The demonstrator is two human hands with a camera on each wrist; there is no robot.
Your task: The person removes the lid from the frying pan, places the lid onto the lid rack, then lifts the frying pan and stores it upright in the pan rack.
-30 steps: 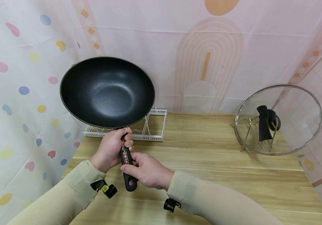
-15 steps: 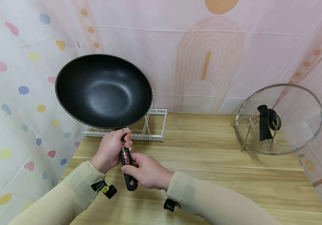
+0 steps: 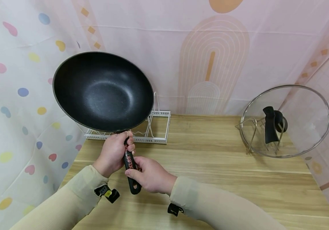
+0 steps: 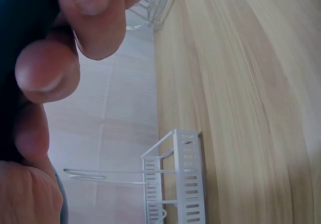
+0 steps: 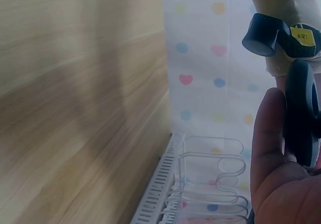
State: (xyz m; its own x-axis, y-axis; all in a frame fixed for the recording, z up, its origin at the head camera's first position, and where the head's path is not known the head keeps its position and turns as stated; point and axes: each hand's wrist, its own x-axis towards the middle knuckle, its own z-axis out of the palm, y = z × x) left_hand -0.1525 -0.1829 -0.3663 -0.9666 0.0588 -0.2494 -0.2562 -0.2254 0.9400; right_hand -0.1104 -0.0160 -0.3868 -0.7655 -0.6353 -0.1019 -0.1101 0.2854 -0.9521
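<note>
A black wok (image 3: 104, 95) is tilted with its inside toward me, in front of the white wire rack (image 3: 150, 140) and hiding much of it. My left hand (image 3: 112, 155) grips the wok's black handle (image 3: 130, 164) close to the bowl, fingers curled around it. Lower down, near the handle's end, my right hand (image 3: 153, 175) holds it between thumb and fingers. Curled fingertips (image 4: 95, 28) against the dark handle fill the upper left of the left wrist view. In the right wrist view, the handle's end (image 5: 301, 113) lies against the right hand.
On the right of the wooden table (image 3: 210, 159), a glass lid (image 3: 305, 124) with a black knob leans on a small wire stand (image 3: 252, 134). Patterned curtains (image 3: 164, 64) hang close behind and on both sides. The rack stands at the back left, near the curtain.
The wok's bowl has shifted a little left and up, showing more of the rack's right wires. Its handle has turned slightly, the end going right. Both hands keep their hold, almost in place.
</note>
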